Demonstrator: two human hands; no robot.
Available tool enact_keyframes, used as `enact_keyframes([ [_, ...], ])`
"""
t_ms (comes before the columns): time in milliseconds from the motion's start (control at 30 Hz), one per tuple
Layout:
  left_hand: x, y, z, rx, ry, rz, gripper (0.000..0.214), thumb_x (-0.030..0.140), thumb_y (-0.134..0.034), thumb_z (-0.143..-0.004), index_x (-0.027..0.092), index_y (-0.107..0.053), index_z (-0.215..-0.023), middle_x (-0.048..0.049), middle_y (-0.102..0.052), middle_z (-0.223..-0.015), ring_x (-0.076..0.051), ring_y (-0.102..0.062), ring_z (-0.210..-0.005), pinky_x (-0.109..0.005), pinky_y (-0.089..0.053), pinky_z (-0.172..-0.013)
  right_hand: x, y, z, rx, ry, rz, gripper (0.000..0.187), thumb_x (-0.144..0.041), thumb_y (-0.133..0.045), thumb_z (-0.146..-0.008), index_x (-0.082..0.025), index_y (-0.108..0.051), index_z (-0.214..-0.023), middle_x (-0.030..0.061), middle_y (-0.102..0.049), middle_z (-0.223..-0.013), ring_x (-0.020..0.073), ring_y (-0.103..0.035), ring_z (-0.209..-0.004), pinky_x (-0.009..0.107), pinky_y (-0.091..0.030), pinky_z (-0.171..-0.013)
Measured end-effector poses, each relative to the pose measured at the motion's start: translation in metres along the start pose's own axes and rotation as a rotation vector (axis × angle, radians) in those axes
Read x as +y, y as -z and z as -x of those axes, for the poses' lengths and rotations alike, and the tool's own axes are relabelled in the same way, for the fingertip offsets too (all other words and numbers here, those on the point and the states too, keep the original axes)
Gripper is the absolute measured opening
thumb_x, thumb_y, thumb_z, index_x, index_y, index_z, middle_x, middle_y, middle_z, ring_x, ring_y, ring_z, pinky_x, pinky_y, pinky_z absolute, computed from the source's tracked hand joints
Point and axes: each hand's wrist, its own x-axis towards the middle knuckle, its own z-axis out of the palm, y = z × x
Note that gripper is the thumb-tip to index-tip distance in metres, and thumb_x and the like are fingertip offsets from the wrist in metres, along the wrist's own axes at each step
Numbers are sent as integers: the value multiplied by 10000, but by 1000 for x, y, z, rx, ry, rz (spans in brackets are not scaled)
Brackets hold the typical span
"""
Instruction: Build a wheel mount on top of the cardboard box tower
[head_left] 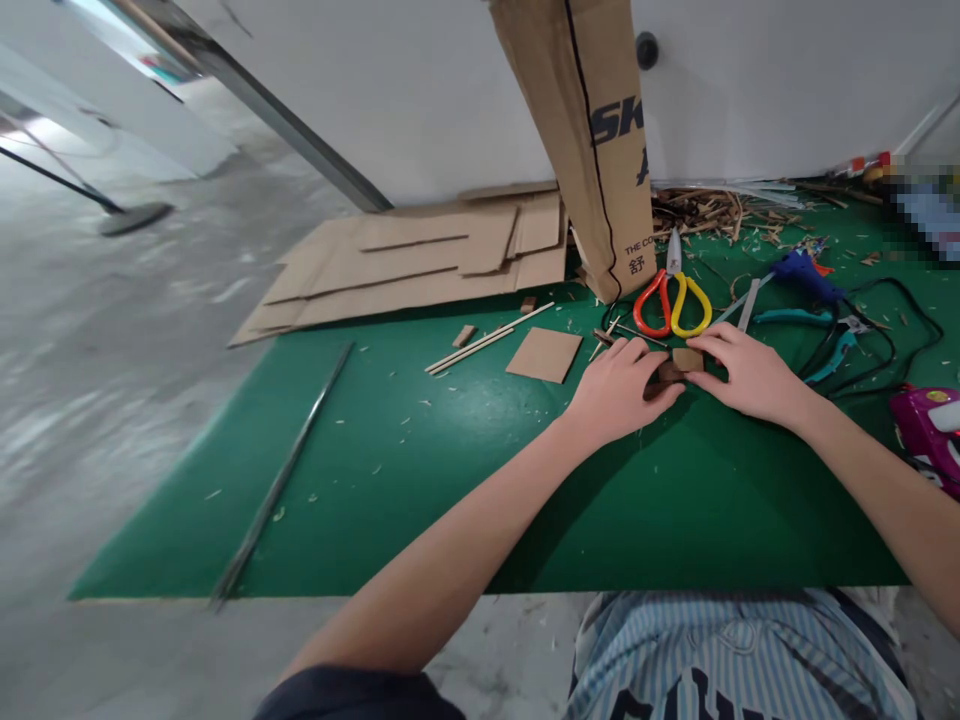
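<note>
My left hand (616, 392) is closed around a small dark brown piece (664, 376), partly hidden by the fingers. Close beside it, my right hand (750, 372) pinches a small tan cardboard block (688, 360) between thumb and fingers. The two pieces touch or nearly touch; I cannot tell whether they are joined. Left of my hands lies a flat cardboard square (545, 355). Thin wooden sticks (487, 340) and a small brown block (464, 336) are farther left. Scissors (673, 290) with red and yellow handles lie just beyond my hands.
A tall cardboard box (592, 150) stands at the back, beside stacked cardboard sheets (420, 260). A blue glue gun (806, 275), teal-handled pliers (832, 350) and a magenta device (926, 430) are on the right. Dark thin rods (289, 465) lie across the green table (420, 480).
</note>
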Motion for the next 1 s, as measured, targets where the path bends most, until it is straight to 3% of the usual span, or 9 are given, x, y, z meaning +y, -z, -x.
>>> enact_keyframes([
  [133,-1,-1,0,28,22,77,163,274,-582,-894,177,-665,-996,-88,-658,-1001,-250,-614,-981,-384,-534,-856,-1,-1,0,-27,32,59,335,-415,-520,-967,-228,-649,-1214,105,-636,-1294,280,-639,-1100,367,-559,-689],
  [333,-3,-1,0,51,39,193,79,229,-595,-857,185,-571,-919,-69,-650,-943,-233,-616,-925,-367,-516,-801,-6,6,2,0,-18,143,370,-304,-474,-957,-215,-597,-1295,109,-609,-1321,274,-649,-1032,335,-483,-533],
  [433,-4,0,0,55,68,329,27,181,-553,-870,196,-532,-878,-32,-634,-842,-182,-602,-794,-318,-482,-712,-6,12,5,34,-52,218,405,-286,-478,-922,-207,-590,-1304,125,-560,-1361,280,-652,-994,329,-450,-496],
  [567,-5,2,-3,103,133,650,60,206,-574,-870,196,-516,-865,14,-601,-755,-114,-547,-643,-264,-448,-628,-11,11,6,77,21,136,479,-403,-549,-912,-216,-557,-1353,138,-534,-1375,282,-650,-1026,339,-515,-567],
  [700,-6,10,-3,64,180,843,174,271,-642,-843,202,-498,-912,7,-637,-787,-120,-603,-688,-259,-482,-642,-19,3,4,75,167,73,351,-295,-482,-969,-222,-609,-1287,118,-637,-1279,268,-636,-1106,351,-557,-706],
  [767,-6,19,0,-2,172,767,177,302,-641,-856,206,-513,-932,-8,-665,-827,-133,-624,-710,-273,-495,-654,-20,0,3,58,201,88,329,-259,-471,-975,-207,-632,-1258,114,-677,-1207,272,-628,-1113,354,-555,-717],
  [833,-5,30,4,-52,148,555,180,344,-621,-883,206,-549,-973,-37,-685,-901,-166,-641,-763,-308,-508,-683,-19,-2,2,42,203,101,313,-258,-491,-970,-207,-648,-1237,109,-690,-1176,277,-619,-1111,354,-551,-707],
  [933,-2,40,10,-92,110,173,372,505,-669,-850,194,-592,-1039,-91,-682,-1019,-262,-654,-913,-379,-519,-741,-16,-2,0,20,164,87,295,-249,-518,-955,-214,-662,-1210,107,-689,-1170,280,-607,-1104,375,-555,-745],
  [1000,1,40,13,-171,66,39,410,540,-700,-820,188,-609,-1008,-97,-679,-1023,-291,-655,-944,-394,-519,-754,-14,-2,0,-13,165,51,293,-245,-527,-947,-208,-665,-1203,111,-682,-1165,283,-600,-1108,404,-555,-811],
])
